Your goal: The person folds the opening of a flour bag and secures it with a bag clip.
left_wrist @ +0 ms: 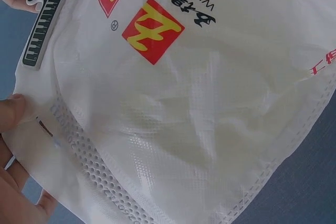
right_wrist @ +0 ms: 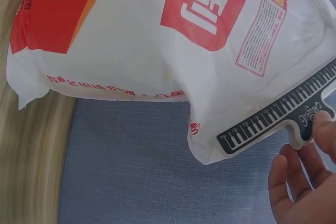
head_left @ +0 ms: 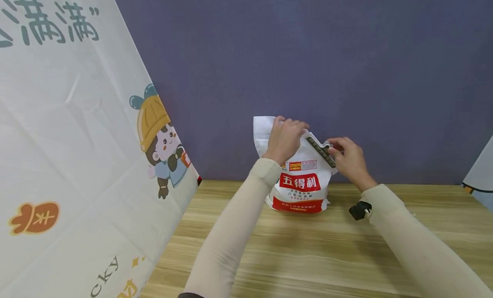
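A white flour bag (head_left: 298,195) with red printed labels stands upright on the wooden table, its top slanting down to the right. Near the middle of that top edge, my left hand (head_left: 286,139) pinches the bag, thumb on one face and fingers on the other, as the left wrist view shows. A black clip (right_wrist: 278,109) with a white piano-key pattern lies along the right part of the top edge. My right hand (head_left: 348,159) pinches the clip's handle between thumb and fingers. The bag's upper left corner sticks up beyond my left hand (left_wrist: 18,192).
Behind the bag rises a blue-grey cloth wall (head_left: 231,75). A white printed sheet (head_left: 77,139) with cartoon figures stands on the left. The wood-grain table (head_left: 300,255) stretches out in front. A small black object (head_left: 360,210) is attached at my right sleeve cuff.
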Motion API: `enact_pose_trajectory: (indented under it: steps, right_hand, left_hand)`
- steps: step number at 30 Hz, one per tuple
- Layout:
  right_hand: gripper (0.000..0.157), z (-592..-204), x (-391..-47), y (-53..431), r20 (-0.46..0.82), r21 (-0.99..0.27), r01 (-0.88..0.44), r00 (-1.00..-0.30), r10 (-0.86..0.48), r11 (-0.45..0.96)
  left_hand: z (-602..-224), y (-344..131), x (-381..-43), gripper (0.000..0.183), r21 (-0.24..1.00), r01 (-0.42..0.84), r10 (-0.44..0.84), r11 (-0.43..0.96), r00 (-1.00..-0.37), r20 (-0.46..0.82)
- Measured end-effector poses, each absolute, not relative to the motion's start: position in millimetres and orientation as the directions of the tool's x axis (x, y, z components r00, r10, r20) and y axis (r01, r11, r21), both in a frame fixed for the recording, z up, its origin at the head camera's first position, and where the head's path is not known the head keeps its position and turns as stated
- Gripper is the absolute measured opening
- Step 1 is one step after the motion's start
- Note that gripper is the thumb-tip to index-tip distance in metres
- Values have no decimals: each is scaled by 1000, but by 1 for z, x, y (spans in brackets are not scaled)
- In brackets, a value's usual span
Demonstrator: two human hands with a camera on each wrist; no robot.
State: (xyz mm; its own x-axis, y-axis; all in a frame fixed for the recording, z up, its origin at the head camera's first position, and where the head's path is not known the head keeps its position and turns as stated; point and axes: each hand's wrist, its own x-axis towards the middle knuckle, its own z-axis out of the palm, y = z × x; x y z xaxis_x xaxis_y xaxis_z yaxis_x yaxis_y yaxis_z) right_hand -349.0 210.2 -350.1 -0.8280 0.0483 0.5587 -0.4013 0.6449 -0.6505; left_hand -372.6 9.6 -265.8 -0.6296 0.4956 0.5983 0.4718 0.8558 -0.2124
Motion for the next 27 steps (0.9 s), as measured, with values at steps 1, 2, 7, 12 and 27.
enact_pose_trajectory:
  steps: [1,2,7,12,27]
  right_hand:
    - [29,-350,-349,210,559,-651,-402,-828,49,644]
    - [29,-351,-349,211,559,-651,-401,-828,49,644]
    - [29,-351,-348,212,561,-647,-405,-827,44,646]
    - [31,-350,-343,214,568,-643,-418,-823,32,641]
    - [29,-355,-313,232,599,-650,-421,-796,85,633]
  left_hand:
    - [-266,9,-373,27,-214,474,497,854,-622,605]
    - [-266,9,-373,27,-218,475,499,853,-616,609]
    - [-267,9,-373,31,-227,479,503,848,-591,631]
    - [-268,8,-372,28,-209,496,493,843,-558,667]
    - [-286,4,-362,28,-175,548,429,818,-377,821]
